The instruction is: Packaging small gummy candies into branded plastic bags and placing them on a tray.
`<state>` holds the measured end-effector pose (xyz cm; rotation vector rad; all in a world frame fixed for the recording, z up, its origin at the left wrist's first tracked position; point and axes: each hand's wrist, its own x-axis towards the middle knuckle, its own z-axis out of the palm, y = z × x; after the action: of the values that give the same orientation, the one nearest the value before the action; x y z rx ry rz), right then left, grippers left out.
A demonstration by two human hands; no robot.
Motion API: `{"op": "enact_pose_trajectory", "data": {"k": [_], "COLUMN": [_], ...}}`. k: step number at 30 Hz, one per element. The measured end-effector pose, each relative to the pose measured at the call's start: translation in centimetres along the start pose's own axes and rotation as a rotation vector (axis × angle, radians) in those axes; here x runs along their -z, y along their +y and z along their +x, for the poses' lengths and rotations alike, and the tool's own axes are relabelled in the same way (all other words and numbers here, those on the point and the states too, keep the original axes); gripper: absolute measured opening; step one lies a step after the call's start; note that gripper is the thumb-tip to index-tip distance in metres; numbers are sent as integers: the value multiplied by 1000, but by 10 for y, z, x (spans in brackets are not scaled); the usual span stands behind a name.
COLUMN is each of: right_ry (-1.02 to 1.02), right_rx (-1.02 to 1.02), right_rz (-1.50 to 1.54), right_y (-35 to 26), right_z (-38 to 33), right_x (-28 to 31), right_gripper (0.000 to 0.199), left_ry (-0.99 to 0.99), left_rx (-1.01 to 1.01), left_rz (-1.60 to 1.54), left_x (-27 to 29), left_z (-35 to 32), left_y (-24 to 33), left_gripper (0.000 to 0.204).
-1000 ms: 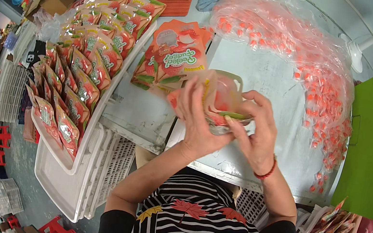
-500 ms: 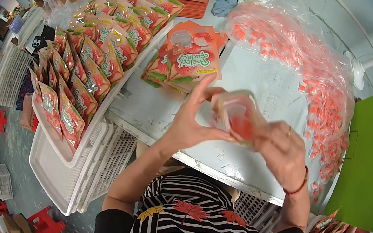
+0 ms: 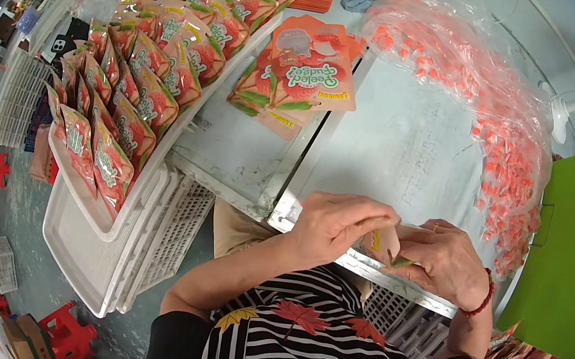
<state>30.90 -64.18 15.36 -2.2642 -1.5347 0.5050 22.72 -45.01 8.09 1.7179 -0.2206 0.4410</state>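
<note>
Orange pouch [image 3: 384,244] mostly hidden, pinched between left hand [image 3: 337,225] and right hand [image 3: 444,261] fingers.

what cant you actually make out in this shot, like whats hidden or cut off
- Pouch between the hands, head view: mostly covered by the left hand and right hand; whether it is filled or sealed cannot be told.
- Small pink pieces in the clear bag: too small and bent by the fisheye rim to identify.
- White tray of pouches: its far end is hidden under the pouches.
</note>
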Motion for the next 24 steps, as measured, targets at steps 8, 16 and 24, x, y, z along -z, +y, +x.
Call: {"op": "enact_pose_trajectory", "data": {"k": [8,16,24], "right_ry": [545,405,447], "right_rx": [48,-32,-77], "right_rz": [-189,-60,-25], "right_y": [-17,9,16], "right_z": [19,4,-12], "right_x": [-7,-21,-22], "right_gripper": [25,20,20], "left_ry": [124,270,-45], "left_rx": [259,-366,-44], "left_rz": [-258,1027,1084], "left_x": [16,58,78], "left_z": [2,43,69], "left_y": [-19,-107,-152], "left_gripper": [20,33,26]}}
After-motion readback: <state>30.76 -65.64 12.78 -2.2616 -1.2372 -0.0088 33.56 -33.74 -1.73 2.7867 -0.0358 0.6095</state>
